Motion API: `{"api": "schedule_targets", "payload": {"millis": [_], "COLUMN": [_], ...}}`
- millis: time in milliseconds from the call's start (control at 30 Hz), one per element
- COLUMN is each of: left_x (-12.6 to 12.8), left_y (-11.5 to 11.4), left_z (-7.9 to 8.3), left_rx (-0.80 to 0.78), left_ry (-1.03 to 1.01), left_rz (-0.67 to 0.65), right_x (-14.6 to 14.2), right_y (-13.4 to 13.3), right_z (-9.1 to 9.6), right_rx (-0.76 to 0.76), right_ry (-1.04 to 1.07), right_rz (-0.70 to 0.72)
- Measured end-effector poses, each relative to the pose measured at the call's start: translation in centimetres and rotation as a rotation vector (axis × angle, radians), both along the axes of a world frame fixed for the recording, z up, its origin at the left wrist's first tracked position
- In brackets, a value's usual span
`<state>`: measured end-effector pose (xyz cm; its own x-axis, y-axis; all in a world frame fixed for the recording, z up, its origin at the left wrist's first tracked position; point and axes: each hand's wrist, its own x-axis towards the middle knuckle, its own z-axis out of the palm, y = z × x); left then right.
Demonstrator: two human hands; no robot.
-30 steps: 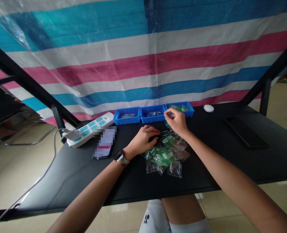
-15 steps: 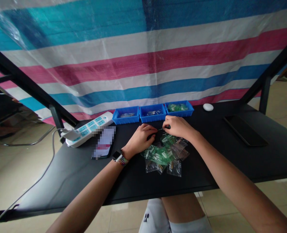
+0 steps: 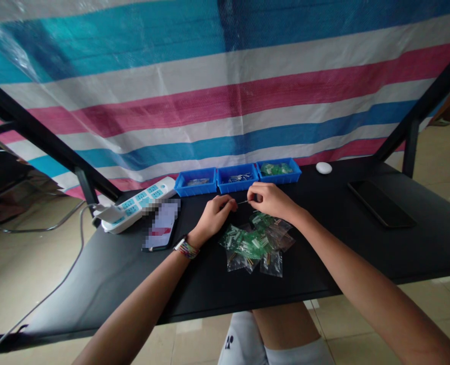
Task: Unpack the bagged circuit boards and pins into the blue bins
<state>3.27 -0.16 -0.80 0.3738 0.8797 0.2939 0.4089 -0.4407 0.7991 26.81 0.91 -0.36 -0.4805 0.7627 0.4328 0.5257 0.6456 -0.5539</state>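
Observation:
A thin metal rod (image 3: 242,202) spans the small gap between my two hands, just above the black table. My left hand (image 3: 217,211) pinches its left end between thumb and fingers. At the other end, the closed fingers of my right hand (image 3: 268,198) grip it; the fingertips are partly hidden. Right below lies a pile of small green plastic bags (image 3: 249,243) with pale pieces inside. Clear bags (image 3: 271,263) with thin brass-coloured pieces poke out from under the pile. Behind my hands, the middle blue bin (image 3: 238,185) holds several loose metal rods.
A left blue bin (image 3: 196,189) holds small clear packets, and a right blue bin (image 3: 279,177) holds green bags. Left of them are a white power strip (image 3: 137,205) and a phone (image 3: 162,225). A dark phone (image 3: 381,204) and a white oval object (image 3: 323,168) lie right.
My left hand has closed from flatter fingers into a pinch on the rod's end. My right hand has shifted slightly left, and the rod now shows between both hands.

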Motion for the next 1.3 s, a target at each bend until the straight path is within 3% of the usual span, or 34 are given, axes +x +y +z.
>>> {"api": "schedule_targets", "payload": {"millis": [433, 700, 867, 1300], "left_x": [0.2, 0.1, 0.2, -0.3], "left_y": [0.3, 0.3, 0.2, 0.8], "left_z": [-0.4, -0.1, 0.0, -0.3], "left_rx": [-0.162, -0.086, -0.065, -0.159], "left_ry": [-0.185, -0.299, -0.305, -0.330], "left_rz": [0.005, 0.082, 0.087, -0.007], "right_x": [-0.7, -1.2, -1.4, -1.5], "right_y": [-0.4, -0.2, -0.1, -0.5], "right_z": [0.1, 0.1, 0.2, 0.5], "right_rx": [-0.049, -0.621, -0.768, -0.650], "right_ry": [0.148, 0.505, 0.578, 0.637], "right_rz": [-0.009, -0.053, -0.041, -0.039]}}
